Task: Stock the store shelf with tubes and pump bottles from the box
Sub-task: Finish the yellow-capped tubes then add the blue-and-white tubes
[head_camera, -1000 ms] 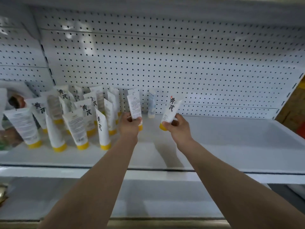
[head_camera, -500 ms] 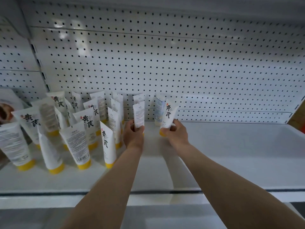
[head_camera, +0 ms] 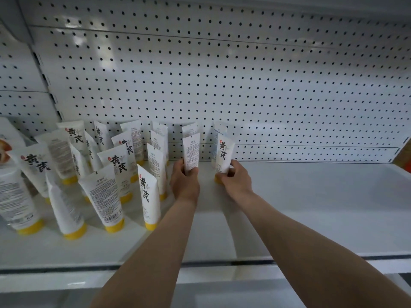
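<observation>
White plastic tubes with yellow caps are gathered cap-down on the left part of a white metal shelf [head_camera: 311, 207]; about fifteen can be counted there, though overlap makes the count unsure; two more are held, one per hand; a back-label tube [head_camera: 191, 152] is gripped low by the curled fingers of the left hand [head_camera: 184, 183]; a front-label tube [head_camera: 224, 153] is pinched near its cap by the right hand [head_camera: 235, 182], upright, cap at the shelf; a white perforated back panel [head_camera: 244, 85] is seen behind.
</observation>
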Demonstrator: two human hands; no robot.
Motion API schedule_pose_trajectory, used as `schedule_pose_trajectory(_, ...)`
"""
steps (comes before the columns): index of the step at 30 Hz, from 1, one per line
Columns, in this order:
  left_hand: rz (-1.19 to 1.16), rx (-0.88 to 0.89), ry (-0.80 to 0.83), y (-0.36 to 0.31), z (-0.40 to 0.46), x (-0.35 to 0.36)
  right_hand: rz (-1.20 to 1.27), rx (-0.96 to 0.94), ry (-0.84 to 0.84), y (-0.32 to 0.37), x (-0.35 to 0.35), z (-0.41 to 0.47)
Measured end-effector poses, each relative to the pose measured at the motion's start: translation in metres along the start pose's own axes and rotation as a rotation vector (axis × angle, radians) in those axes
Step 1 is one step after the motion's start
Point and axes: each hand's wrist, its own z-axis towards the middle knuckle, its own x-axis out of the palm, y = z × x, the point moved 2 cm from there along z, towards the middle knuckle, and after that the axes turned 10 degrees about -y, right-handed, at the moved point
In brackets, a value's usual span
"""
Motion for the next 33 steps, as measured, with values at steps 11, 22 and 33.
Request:
schedule_pose_trajectory(11, 0.038, 0.000, 0.006, 0.000, -0.003, 0.002, 0.048, 0.058, -0.011, -0.002, 0.000, 0.000)
schedule_pose_trajectory(22, 0.066, -0.037, 0.010, -0.010, -0.011, 0.000, 0.074, 0.073, 0.010, -0.008, -0.002, 0.002)
schedule_pose_trajectory(33, 0.194, -0.082, 0.023, -0.017, -0.025, -0.003, 0.105, 0.084, 0.036, -0.002, -0.016, 0.001)
